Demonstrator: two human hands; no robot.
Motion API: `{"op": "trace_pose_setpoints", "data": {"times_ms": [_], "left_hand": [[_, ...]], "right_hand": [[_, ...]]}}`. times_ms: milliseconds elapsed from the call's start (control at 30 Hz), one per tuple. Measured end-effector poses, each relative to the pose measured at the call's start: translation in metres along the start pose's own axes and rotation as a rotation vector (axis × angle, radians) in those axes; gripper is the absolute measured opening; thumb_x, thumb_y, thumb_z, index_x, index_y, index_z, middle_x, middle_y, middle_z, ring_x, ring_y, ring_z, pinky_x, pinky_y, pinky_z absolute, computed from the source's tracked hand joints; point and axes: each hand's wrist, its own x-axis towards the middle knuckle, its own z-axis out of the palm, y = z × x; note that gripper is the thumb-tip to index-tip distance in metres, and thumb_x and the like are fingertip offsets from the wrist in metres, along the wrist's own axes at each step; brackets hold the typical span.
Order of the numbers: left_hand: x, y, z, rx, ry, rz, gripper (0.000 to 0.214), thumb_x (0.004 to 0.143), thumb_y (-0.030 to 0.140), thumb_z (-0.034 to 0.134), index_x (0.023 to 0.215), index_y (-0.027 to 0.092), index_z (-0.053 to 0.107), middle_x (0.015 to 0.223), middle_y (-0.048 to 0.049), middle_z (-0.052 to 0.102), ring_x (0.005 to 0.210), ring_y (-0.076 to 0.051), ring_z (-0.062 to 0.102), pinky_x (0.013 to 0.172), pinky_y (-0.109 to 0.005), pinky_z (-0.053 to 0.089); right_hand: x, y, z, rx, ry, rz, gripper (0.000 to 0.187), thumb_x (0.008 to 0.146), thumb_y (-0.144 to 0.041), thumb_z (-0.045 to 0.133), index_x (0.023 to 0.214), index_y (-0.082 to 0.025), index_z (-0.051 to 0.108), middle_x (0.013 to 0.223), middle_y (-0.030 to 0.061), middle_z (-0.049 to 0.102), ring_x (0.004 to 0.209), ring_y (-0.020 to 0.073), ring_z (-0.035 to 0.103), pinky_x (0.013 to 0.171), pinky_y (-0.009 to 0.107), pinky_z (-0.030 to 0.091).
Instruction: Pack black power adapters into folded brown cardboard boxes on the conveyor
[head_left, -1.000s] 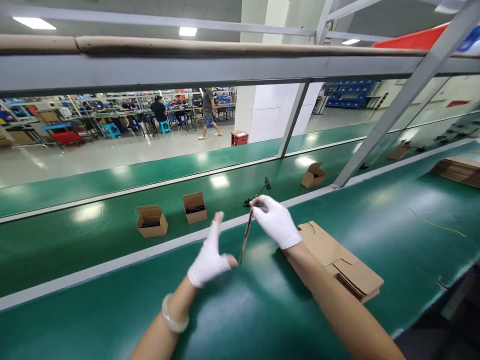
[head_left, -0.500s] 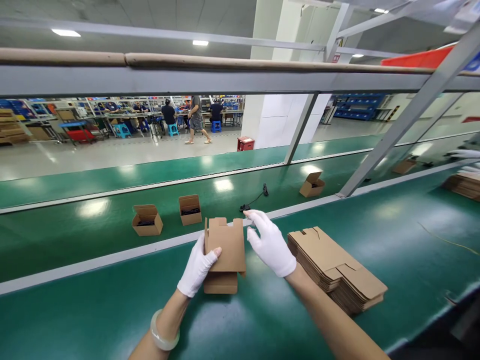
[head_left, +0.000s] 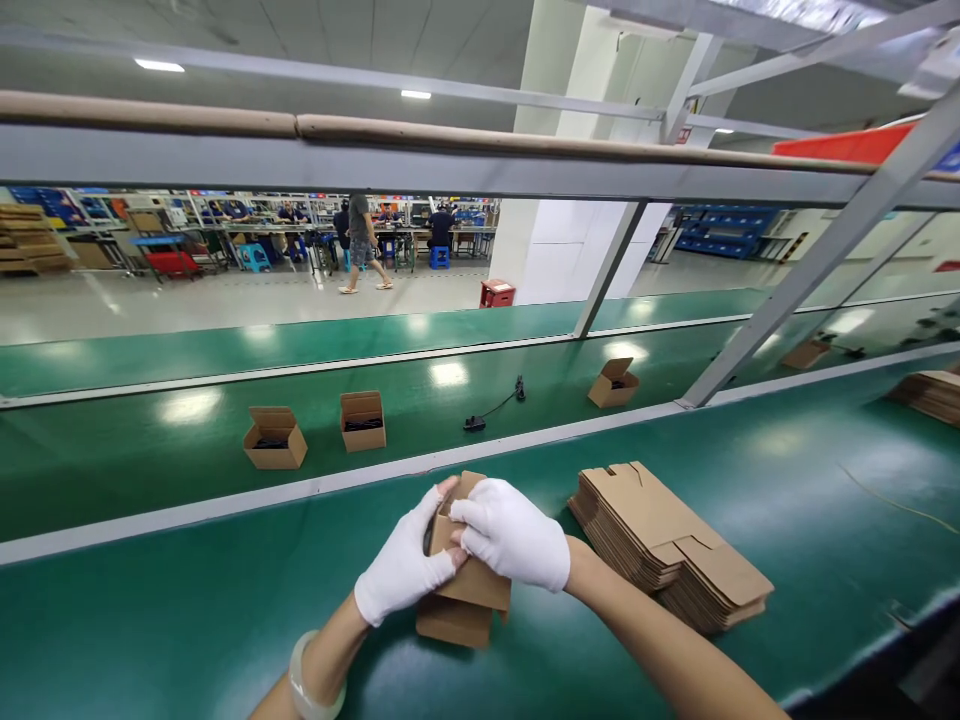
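Both my hands, in white gloves, are close together over the near green conveyor belt (head_left: pixel 225 630). My left hand (head_left: pixel 401 555) and my right hand (head_left: pixel 510 535) grip a partly folded cardboard box (head_left: pixel 465 600) from either side. Its flaps stick up between my fingers, and a lower panel hangs below my hands. A thin dark strip shows at the box's left edge, but I cannot tell what it is. To the right of my right wrist lies a stack of flat cardboard box blanks (head_left: pixel 667 545).
On the far green belt stand several small open cardboard boxes (head_left: pixel 274 438) with dark contents, and a black cable (head_left: pixel 491 408) lies there. A grey metal rail (head_left: pixel 375 165) runs between the belts and the factory floor, where a person walks past seated workers.
The flat cardboard blank is now folded into a partial box, gripped by both hands. My right hand has moved left and closed on it. The view has tilted slightly.
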Motion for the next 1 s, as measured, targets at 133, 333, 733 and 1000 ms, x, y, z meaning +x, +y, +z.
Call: {"op": "trace_pose_setpoints", "data": {"times_ms": [133, 333, 733, 1000], "left_hand": [[-0.001, 0.0, -0.008, 0.174, 0.036, 0.038, 0.029, 0.076, 0.044, 0.06, 0.091, 0.02, 0.054, 0.094, -0.0043, 0.057, 0.089, -0.021, 0.056, 0.081, -0.036, 0.047], [-0.005, 0.003, -0.011, 0.215, 0.089, 0.221, 0.027, 0.073, 0.04, 0.062, 0.084, 0.02, 0.048, 0.114, -0.0089, 0.051, 0.103, -0.024, 0.054, 0.084, -0.036, 0.046], [-0.007, 0.0, -0.01, 0.212, 0.081, 0.327, 0.029, 0.074, 0.033, 0.064, 0.089, 0.023, 0.041, 0.103, -0.0067, 0.059, 0.089, -0.02, 0.058, 0.079, -0.035, 0.045], [-0.009, 0.004, -0.008, 0.227, 0.023, 0.403, 0.025, 0.077, 0.032, 0.061, 0.091, 0.023, 0.043, 0.094, -0.0051, 0.06, 0.08, -0.018, 0.057, 0.073, -0.032, 0.044]], "right_hand": [[-0.011, 0.005, 0.002, 0.205, 0.316, 0.094, 0.021, 0.086, -0.024, 0.04, 0.084, -0.022, 0.061, 0.072, 0.0053, 0.061, 0.07, 0.0196, 0.054, 0.076, 0.038, 0.041], [-0.015, 0.015, -0.005, 1.084, 0.284, 0.521, 0.038, 0.087, -0.042, 0.042, 0.119, -0.023, 0.05, 0.123, 0.0098, 0.056, 0.112, 0.0224, 0.052, 0.092, 0.04, 0.042], [-0.006, 0.029, 0.002, 1.479, -0.186, 0.419, 0.052, 0.067, -0.039, 0.066, 0.114, -0.018, 0.059, 0.116, 0.0079, 0.061, 0.106, 0.0239, 0.056, 0.091, 0.037, 0.041], [0.019, 0.017, -0.028, 0.679, -0.482, 0.267, 0.013, 0.071, -0.028, 0.058, 0.078, -0.019, 0.064, 0.064, -0.0045, 0.056, 0.058, 0.0112, 0.048, 0.052, 0.021, 0.035]]}}
